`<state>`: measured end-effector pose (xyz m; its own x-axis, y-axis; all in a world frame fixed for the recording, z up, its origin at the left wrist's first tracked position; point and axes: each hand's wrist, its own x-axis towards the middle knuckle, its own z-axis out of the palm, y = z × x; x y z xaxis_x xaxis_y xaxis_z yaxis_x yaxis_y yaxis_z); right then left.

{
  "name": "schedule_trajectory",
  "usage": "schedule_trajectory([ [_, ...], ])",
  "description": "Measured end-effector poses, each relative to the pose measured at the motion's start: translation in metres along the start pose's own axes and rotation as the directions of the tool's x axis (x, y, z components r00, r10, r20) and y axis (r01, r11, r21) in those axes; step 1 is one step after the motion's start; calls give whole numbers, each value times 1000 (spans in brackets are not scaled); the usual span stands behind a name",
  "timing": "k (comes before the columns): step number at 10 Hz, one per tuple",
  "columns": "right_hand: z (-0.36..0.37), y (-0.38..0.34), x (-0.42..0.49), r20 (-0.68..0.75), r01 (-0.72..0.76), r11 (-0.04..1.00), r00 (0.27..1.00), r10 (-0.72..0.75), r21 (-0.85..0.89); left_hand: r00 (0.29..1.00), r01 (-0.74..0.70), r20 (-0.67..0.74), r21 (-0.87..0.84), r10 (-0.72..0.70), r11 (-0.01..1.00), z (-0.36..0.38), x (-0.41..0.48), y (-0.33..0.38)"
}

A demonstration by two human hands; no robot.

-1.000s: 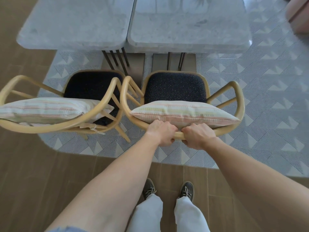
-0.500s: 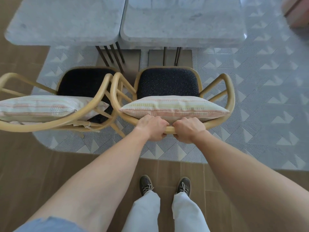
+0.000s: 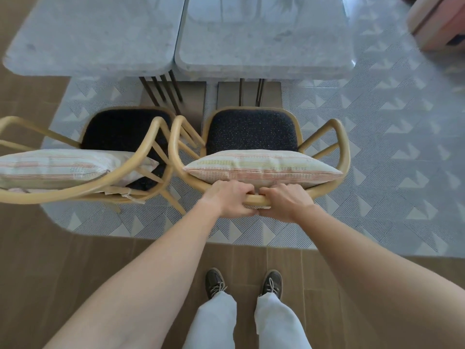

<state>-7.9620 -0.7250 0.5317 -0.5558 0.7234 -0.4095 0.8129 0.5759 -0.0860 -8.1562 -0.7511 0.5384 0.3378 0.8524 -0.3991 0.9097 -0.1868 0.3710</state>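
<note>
A wooden armchair (image 3: 343,149) with a dark speckled seat stands in front of me, facing a grey stone table (image 3: 264,46). A striped cushion (image 3: 261,167) leans against its curved back rail. My left hand (image 3: 227,199) and my right hand (image 3: 285,201) grip that back rail side by side, fingers curled over the top and thumbs underneath. The chair's front edge sits just short of the table's edge.
A second matching chair (image 3: 83,190) with its own striped cushion (image 3: 57,167) stands touching on the left, before a second stone table (image 3: 93,36). Both chairs stand on a patterned grey rug (image 3: 377,197); I stand on wood flooring. A pink box (image 3: 437,21) is at top right.
The chair and both hands have shifted away from me toward the table, and the view has followed forward. Both hands keep their grip on the rail.
</note>
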Motion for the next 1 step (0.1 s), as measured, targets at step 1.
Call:
schedule_trajectory([
  [1,-25,-3,-30,-298,103,924,955,12,369,956,-65,-267,-604,-125,794,-15,-32,5],
])
